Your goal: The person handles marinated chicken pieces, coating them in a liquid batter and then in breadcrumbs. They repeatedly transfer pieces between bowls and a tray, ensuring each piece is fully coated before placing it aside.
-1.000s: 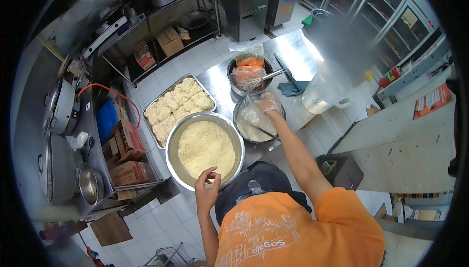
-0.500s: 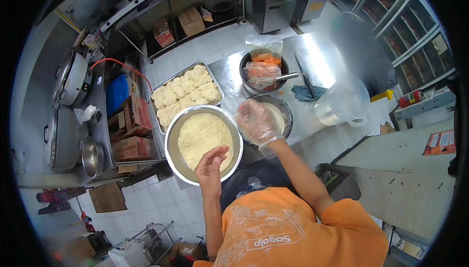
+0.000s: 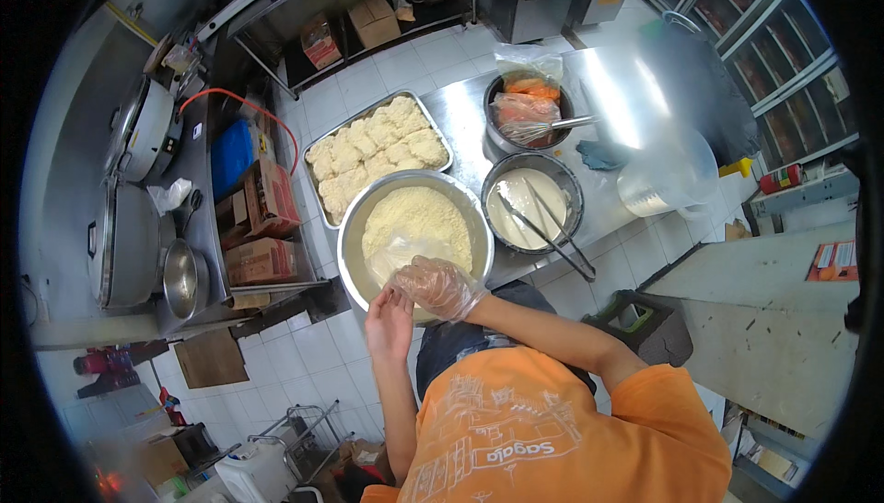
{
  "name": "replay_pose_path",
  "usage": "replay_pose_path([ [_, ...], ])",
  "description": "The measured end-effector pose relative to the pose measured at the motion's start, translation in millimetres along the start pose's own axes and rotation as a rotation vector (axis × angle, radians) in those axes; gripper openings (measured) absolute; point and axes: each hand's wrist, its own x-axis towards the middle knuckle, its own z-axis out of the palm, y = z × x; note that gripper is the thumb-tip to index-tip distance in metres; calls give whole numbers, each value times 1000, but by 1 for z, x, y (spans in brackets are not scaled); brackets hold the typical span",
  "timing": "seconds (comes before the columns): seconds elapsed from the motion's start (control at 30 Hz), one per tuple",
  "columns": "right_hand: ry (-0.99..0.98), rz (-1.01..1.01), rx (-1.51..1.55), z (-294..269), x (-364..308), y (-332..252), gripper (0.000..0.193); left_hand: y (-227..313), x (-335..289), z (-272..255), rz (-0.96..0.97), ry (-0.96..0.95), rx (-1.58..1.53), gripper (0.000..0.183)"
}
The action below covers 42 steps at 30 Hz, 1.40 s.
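My right hand (image 3: 433, 287) wears a clear plastic glove and is closed over the near part of a steel bowl (image 3: 346, 259) of pale breadcrumbs (image 3: 419, 213). A thin clear plastic piece, seemingly another glove (image 3: 401, 250), sticks out from its fingers above the crumbs. Bare, my left hand (image 3: 390, 323) meets it from below at the bowl's near rim, fingertips closed at the plastic; the exact grip is partly hidden. To the right, black-handled tongs (image 3: 557, 245) lean in a dark bowl (image 3: 575, 195) of creamy white batter (image 3: 527, 208).
A metal tray (image 3: 440, 126) of crumb-coated pieces lies beyond the steel bowl. Farther right stand a pot (image 3: 494, 135) with bagged orange food and a whisk (image 3: 543, 127), a blue cloth (image 3: 600, 155) and a translucent tub (image 3: 672, 181). A shelf with cartons (image 3: 262, 262) is at left.
My right hand has moved left from the batter bowl to my left hand, with clear plastic now between them. The black tool beside the blue cloth is gone; tongs now lean in the batter.
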Motion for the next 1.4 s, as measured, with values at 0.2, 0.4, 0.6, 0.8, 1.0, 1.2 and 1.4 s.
replay_pose_path([
  [0.2, -88, -71, 175, 24, -9, -23, 36, -2, 25, -53, -98, -168, 40, 60],
  [0.4, -190, -73, 180, 23, -18, -34, 36, -10, 57, -47, -94, 26, -20, 86],
  [0.6, -108, -96, 187, 11, -20, -36, 28, 5, 66, -37, -136, -178, -205, 88],
  [0.8, -148, -25, 153, 4, -16, -28, 29, -4, 83, -42, 43, -161, 243, 69],
  [1.0, 73, 57, 182, 3, -3, -20, 21, -25, 73, -54, 319, -278, 1330, 65],
  [1.2, -109, -10, 135, 17, -9, -20, 34, -16, 68, -28, 656, -467, 2027, 65],
  [1.4, 4, -17, 115, 44, -18, -16, 23, -22, 77, -17, 728, -390, 2021, 72],
])
